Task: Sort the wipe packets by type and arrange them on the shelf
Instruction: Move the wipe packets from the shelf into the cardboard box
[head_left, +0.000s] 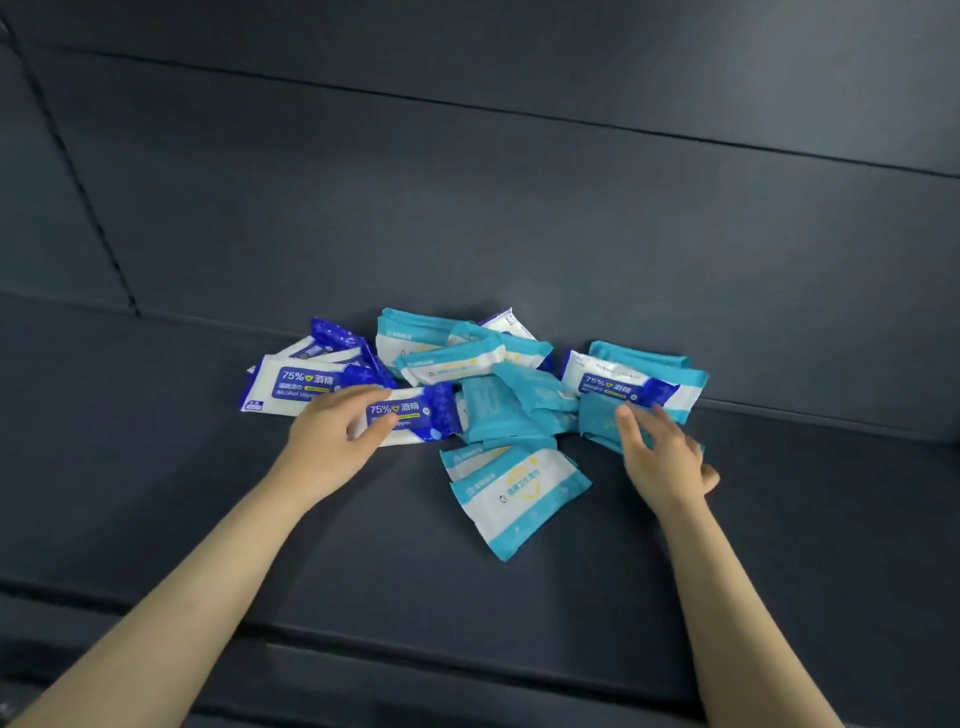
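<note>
Our left hand (332, 431) pinches an alcohol wipe packet (415, 415) by its end on the shelf (260, 545), right hand (667, 460) splayed touching a teal packet (597, 422); likely light, soft, slick, so we'd grip ends

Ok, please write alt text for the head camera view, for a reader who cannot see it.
A person's left hand grips a dark blue alcohol wipe packet while the right hand touches a teal packet, at a mixed pile of both kinds on a dark shelf.
</note>
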